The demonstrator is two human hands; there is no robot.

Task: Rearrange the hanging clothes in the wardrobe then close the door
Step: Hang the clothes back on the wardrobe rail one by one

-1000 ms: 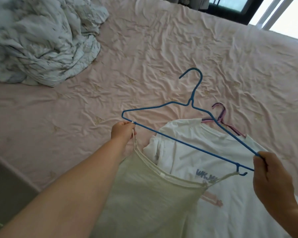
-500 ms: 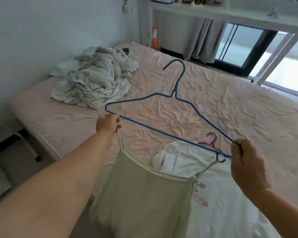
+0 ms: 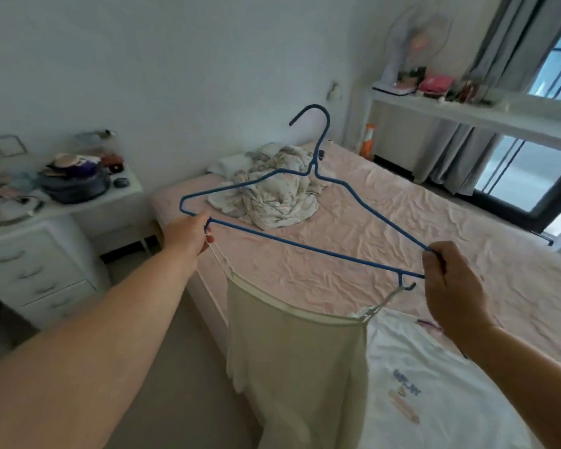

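Hanger: blue wire hanger (image 3: 305,251) held up in the middle of the frame, tilted so its left end sits higher than its right, hook pointing up toward the white wall
Camisole: pale cream camisole (image 3: 295,358) hangs from the hanger by two thin straps, filling the lower centre of the frame; the right strap sits in the small notch near the hanger's right end, the left strap runs up to the left hand
Left hand: left hand (image 3: 188,236) at centre left grips the hanger's lower bar near its left corner, fingers curled tight around the wire; the top of the left strap meets its fingertips, though whether it is pinched there I cannot tell
Right hand: right hand (image 3: 454,286) at centre right holds the hanger's right corner, fingers folded closed over the wire, back of the hand toward the camera
White T-shirt: white T-shirt (image 3: 434,384) with a small print lies flat on the bed in the lower right, partly behind the camisole
Bed: bed (image 3: 386,228) with a wrinkled pink sheet runs across the middle and right of the frame
Blanket: crumpled blanket (image 3: 272,192) lies near the head of the bed, behind the hanger
Dresser: white dresser (image 3: 46,254) with drawers at the left edge, its top cluttered
Window: window (image 3: 525,176) with grey curtains at the right edge
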